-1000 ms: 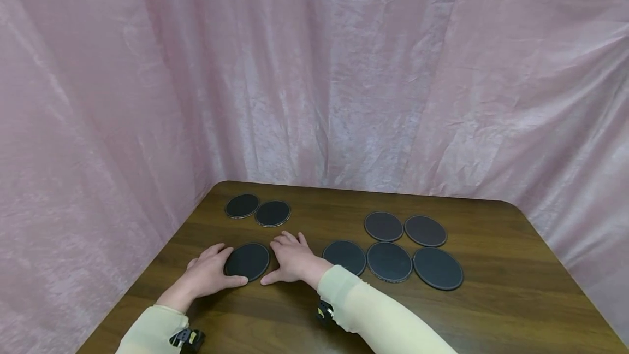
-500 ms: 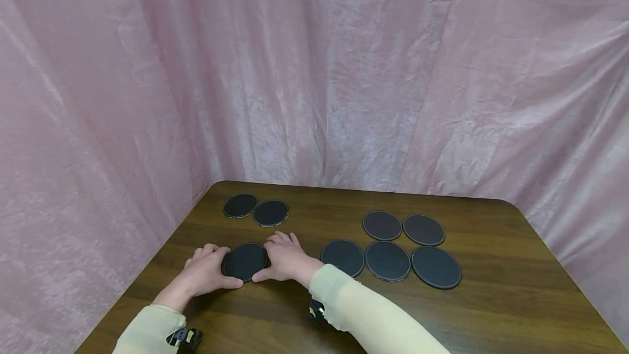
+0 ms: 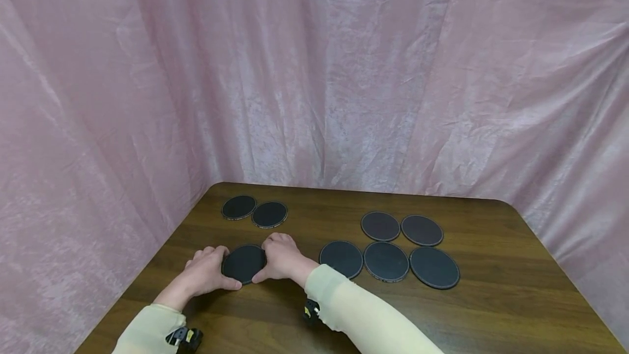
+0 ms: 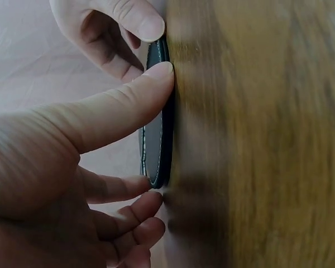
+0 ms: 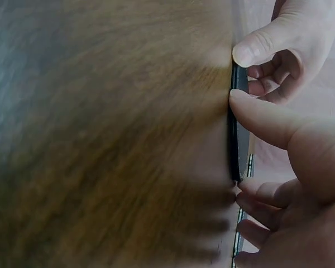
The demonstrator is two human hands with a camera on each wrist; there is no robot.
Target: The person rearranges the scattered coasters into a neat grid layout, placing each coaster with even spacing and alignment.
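A round black coaster with pale edge stitching lies at the table's left front, between both hands. My left hand grips its left rim, thumb at the near edge and fingers around the side. Opposite, my right hand holds the right rim, its thumb also on the near edge. In the left wrist view the coaster appears edge-on, with both thumbs close together along its rim. The right wrist view shows the coaster from its other side; its edge looks thick, and I cannot tell whether several are stacked.
Behind the hands lie two more black coasters, a left one and a right one. Several others, including a front middle coaster, form two rows right of the right forearm. Pink curtains hang beyond the wooden table.
My right hand has moved left from beside the coaster onto its right rim. My left hand's fingers have drawn in against the left rim. The other coasters stay put.
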